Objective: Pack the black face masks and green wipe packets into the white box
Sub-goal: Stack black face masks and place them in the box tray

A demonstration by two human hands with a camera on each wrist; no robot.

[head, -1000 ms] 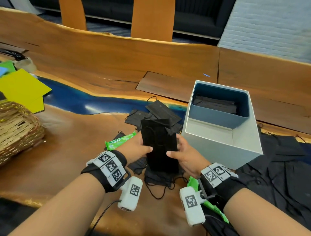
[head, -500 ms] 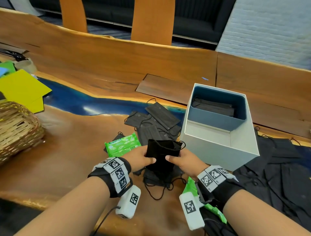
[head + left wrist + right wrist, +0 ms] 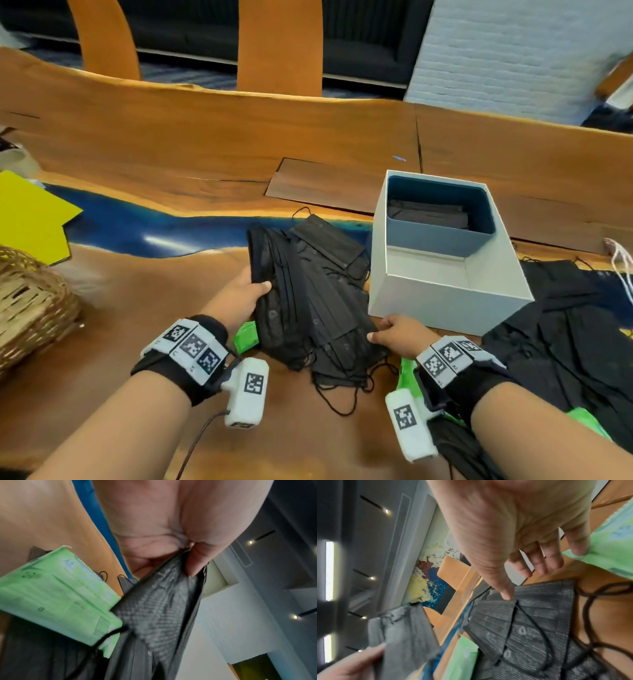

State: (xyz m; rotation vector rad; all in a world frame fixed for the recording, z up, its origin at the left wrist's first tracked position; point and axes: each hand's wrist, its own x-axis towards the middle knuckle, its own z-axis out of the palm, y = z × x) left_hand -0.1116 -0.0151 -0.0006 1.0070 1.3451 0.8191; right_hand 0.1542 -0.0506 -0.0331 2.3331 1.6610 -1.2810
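with my left hand [image 3: 245, 296] pinching a stack of black face masks [image 3: 277, 287] above the table and my right hand [image 3: 399, 334] spread, thumb on the loose masks [image 3: 337, 329] beside the white box [image 3: 445, 291], i judged squaring the edges before lifting was wisest.

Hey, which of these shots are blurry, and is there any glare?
Head view: sharp, wide-angle bend along the table edge, a glare streak on the blue resin strip. Left wrist view: green wipe packet is smeared. Right wrist view: left hand and its black masks blurred, ceiling lights flare.
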